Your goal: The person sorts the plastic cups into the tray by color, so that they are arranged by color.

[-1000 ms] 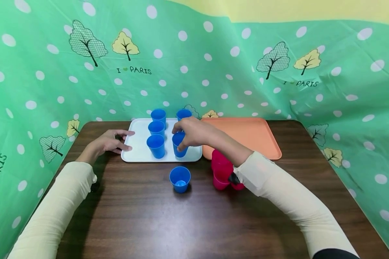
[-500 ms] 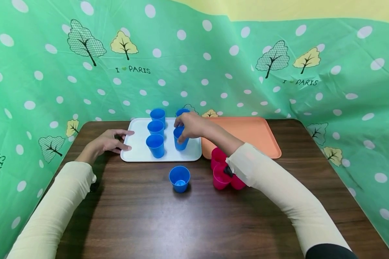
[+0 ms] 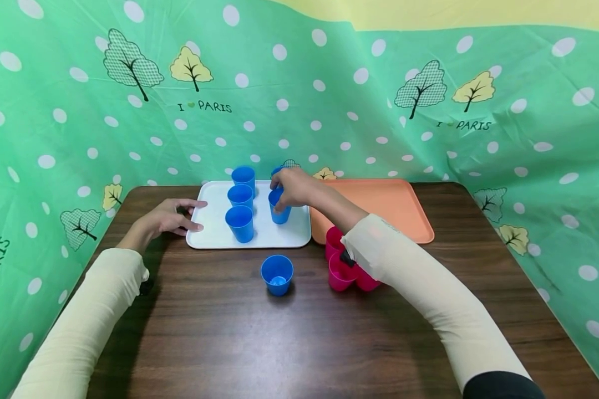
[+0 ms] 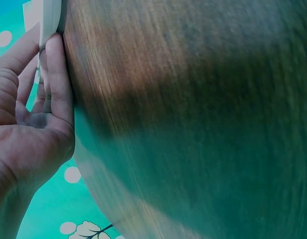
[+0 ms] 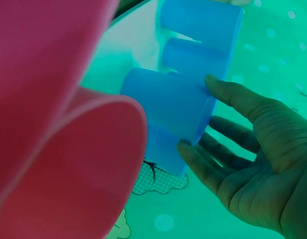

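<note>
My left hand [image 3: 169, 216] holds the left edge of the white tray [image 3: 209, 208]; the left wrist view has the fingers along the tray rim [image 4: 50, 20]. Three blue cups, front one [image 3: 239, 224], stand in a column on the tray. To their right my right hand [image 3: 297, 188] grips another blue cup [image 3: 280, 215] near its rim. Up close in the right wrist view, thumb and fingers lie around that cup [image 5: 166, 102]. Behind it, one more blue cup is mostly hidden by the hand. A separate blue cup [image 3: 277, 282] stands on the table before the tray.
An orange tray [image 3: 379, 202] adjoins the white one on the right. Several pink-red cups [image 3: 341, 274] cluster in front of it, partly under the right sleeve. A green patterned cloth [image 3: 299, 88] hangs behind the brown wooden table [image 3: 219, 332].
The right hand has slid its blue cup back across the white tray, away from the front edge and closer to the cup behind. The left hand has stayed in place.
</note>
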`<state>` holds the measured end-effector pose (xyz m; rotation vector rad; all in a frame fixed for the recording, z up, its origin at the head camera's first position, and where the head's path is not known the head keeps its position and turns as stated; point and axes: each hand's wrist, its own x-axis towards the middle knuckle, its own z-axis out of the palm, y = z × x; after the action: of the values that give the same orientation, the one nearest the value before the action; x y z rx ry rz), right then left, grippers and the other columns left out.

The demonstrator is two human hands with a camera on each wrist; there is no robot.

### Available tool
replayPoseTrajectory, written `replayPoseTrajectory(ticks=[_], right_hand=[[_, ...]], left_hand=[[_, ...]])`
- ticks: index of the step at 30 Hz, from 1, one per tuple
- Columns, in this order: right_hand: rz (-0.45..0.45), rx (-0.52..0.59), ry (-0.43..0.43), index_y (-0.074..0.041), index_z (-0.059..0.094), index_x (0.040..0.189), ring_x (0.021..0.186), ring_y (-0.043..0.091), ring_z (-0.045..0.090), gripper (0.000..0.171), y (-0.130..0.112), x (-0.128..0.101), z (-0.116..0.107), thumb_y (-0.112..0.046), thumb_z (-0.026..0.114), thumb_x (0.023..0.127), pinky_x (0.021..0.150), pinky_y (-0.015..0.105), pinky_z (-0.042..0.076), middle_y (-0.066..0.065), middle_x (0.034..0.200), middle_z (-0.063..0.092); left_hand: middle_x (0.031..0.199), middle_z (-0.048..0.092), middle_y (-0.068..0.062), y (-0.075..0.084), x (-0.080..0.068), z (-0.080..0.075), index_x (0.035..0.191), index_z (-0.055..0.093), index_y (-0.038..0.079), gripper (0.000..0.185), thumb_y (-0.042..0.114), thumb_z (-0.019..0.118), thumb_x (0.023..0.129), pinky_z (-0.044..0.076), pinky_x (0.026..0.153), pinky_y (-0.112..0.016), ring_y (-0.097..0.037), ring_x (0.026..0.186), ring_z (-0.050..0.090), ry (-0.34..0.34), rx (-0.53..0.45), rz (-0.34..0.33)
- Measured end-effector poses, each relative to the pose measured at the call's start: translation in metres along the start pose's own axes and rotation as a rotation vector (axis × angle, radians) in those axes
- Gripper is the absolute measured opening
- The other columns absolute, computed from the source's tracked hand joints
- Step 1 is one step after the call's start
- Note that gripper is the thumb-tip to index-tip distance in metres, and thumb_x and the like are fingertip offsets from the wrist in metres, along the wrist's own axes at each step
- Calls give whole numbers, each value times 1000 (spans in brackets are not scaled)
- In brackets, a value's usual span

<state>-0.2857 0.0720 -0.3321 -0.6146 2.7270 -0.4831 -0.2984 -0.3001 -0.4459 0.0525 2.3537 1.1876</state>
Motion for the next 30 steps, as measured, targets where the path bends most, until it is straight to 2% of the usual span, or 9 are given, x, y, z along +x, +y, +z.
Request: replayPoseTrajectory(ticks=[18,25,30], right_hand=[[9,-8,19,-4,71,149,138,33,64,63,4,1,-3,-24,95,94,110,44,64,17,150,70],[13,11,40,-5,73,147,137,31,65,62,6,-5,-5,-26,96,93,110,45,63,16,149,71],[11,17,56,-3,74,146,139,31,65,63,8,-12,-7,-26,97,92,114,46,61,16,150,72]], left_hand=[[144,41,-18,0,0,1,172,48,11,83,8,87,99,68,84,-28,-22,110,61,1,-9,5],[144,42,-18,0,0,1,172,49,12,82,8,87,99,67,83,-27,-22,109,61,6,-8,2],[141,43,-16,1,0,1,171,50,12,83,8,88,98,68,82,-28,-20,106,62,8,-6,5]])
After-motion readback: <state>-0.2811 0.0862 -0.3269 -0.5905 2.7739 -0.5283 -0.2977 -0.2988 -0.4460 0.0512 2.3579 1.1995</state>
